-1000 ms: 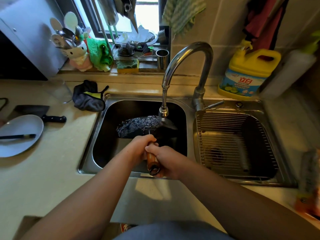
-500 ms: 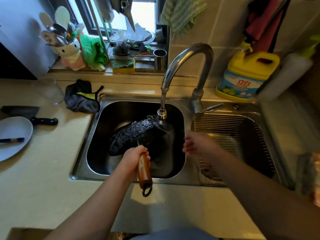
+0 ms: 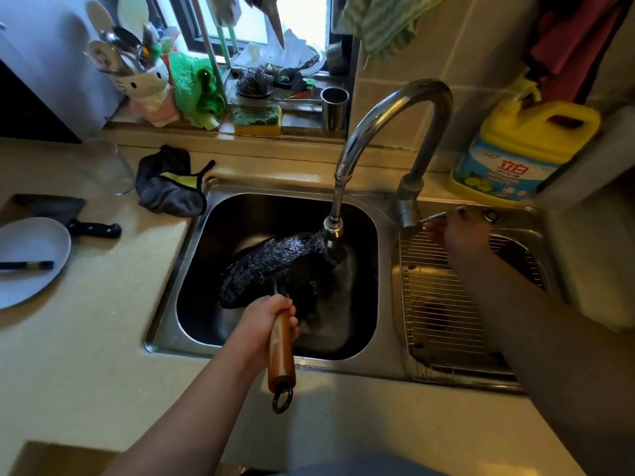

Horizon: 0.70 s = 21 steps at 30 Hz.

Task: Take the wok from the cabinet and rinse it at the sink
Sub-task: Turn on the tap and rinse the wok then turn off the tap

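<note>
The black wok (image 3: 275, 266) is tipped on its side inside the left sink basin (image 3: 192, 269), its rough outer shell facing up under the faucet spout (image 3: 332, 231). Water runs down past its right edge. My left hand (image 3: 264, 321) is shut on the wok's wooden handle (image 3: 281, 352), which sticks out over the sink's front rim. My right hand (image 3: 460, 235) has reached to the thin faucet lever (image 3: 443, 214) at the faucet base; its fingers are at the lever, and the grip is blurred.
A wire rack (image 3: 446, 304) fills the right basin. A yellow detergent jug (image 3: 515, 149) stands behind it. On the left counter lie a white plate (image 3: 31, 255) with chopsticks, a cleaver (image 3: 68, 218), a glass (image 3: 110, 166) and a dark cloth (image 3: 171, 183).
My right hand let go of the wok handle and moved right to the faucet lever. The wok tipped further onto its side, held by my left hand alone.
</note>
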Each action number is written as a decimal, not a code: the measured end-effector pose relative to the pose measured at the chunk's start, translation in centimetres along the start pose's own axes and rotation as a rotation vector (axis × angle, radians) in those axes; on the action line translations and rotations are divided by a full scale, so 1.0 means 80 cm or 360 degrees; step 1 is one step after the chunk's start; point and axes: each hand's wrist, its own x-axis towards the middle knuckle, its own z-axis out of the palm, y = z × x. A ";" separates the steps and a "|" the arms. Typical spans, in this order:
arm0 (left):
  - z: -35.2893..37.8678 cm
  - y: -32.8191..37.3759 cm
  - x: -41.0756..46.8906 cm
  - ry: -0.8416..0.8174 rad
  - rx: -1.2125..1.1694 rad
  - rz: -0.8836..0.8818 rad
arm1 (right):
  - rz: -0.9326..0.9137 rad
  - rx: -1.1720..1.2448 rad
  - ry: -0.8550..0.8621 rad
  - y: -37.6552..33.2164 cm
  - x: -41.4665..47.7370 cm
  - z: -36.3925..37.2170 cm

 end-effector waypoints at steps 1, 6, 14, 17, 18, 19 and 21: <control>0.000 0.000 0.001 0.0000 -0.0020 -0.0002 | -0.0021 -0.0013 0.0004 -0.001 0.001 0.001; -0.002 0.001 -0.002 -0.0017 -0.0106 0.0002 | -0.0006 -0.0085 -0.0027 -0.016 0.006 -0.001; 0.003 0.005 -0.009 -0.0009 -0.0195 0.0012 | 0.0319 -0.0394 -0.0447 0.032 -0.076 0.012; -0.001 0.008 -0.009 -0.0010 -0.0213 0.0000 | 0.0502 -0.0587 -0.0873 0.071 -0.169 0.028; -0.002 0.009 -0.009 -0.0015 -0.0224 -0.0001 | 0.0601 -0.0559 -0.1030 0.079 -0.199 0.035; -0.003 0.011 -0.009 -0.0024 -0.0234 -0.0003 | 0.0701 -0.0490 -0.1198 0.083 -0.227 0.043; -0.004 0.014 -0.008 -0.0028 -0.0230 -0.0030 | 0.0895 -0.0276 -0.1499 0.085 -0.271 0.061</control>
